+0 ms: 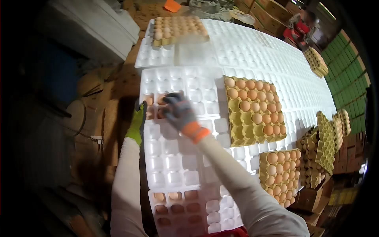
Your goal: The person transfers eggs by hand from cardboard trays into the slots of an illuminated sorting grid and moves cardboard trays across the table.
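Observation:
My left hand (139,120), in a green glove with dark fingertips, is at the left edge of the white foam trays (169,132), beside eggs in the edge pockets. My right hand (179,112), in a grey glove with an orange cuff, is over the same tray, its fingers down at brown eggs (161,98). It is blurred, and whether it grips an egg cannot be made out. To the right, a yellow pulp tray (237,128) lies on the foam, with eggs in most cups and bare cups at its lower left.
Another full egg tray (179,29) lies at the far end. An egg tray (280,173) sits at the right, near stacked pulp trays (325,146). Eggs (177,208) fill pockets at the near left. A person in red (301,29) is at the far right, near cardboard boxes (270,15).

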Demonstrator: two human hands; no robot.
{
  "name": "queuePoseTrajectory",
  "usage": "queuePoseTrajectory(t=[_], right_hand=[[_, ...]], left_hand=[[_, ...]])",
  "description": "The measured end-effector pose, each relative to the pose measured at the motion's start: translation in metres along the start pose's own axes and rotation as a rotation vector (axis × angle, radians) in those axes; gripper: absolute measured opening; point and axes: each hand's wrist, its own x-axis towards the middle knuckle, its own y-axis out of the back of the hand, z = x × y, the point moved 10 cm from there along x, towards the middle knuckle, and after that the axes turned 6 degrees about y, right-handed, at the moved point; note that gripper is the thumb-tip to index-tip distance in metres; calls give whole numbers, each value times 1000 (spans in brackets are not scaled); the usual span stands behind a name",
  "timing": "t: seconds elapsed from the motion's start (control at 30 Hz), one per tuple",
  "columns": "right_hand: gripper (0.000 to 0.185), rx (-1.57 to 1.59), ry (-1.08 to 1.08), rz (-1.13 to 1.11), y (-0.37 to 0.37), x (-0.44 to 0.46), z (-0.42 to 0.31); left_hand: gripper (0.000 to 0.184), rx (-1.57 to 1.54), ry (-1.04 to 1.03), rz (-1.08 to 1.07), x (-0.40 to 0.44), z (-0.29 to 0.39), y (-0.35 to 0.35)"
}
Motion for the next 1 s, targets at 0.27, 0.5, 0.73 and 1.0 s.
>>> queuePoseTrajectory(t=[0.27, 0.5, 0.73, 1.0], right_hand=[[38, -743, -228, -365, 213, -66, 109], [43, -229, -264, -233, 263, -69, 120], [35, 264, -409, 111, 392, -153, 162], [40, -634, -193, -586, 323, -164, 108]], left_hand=[[66, 234, -12, 177, -24, 21, 15], [50, 1069, -1163, 515, -129, 122, -135], [45, 1061, -1022, -243, -142, 34, -401], [30, 217, -48, -386, -90, 8, -385]])
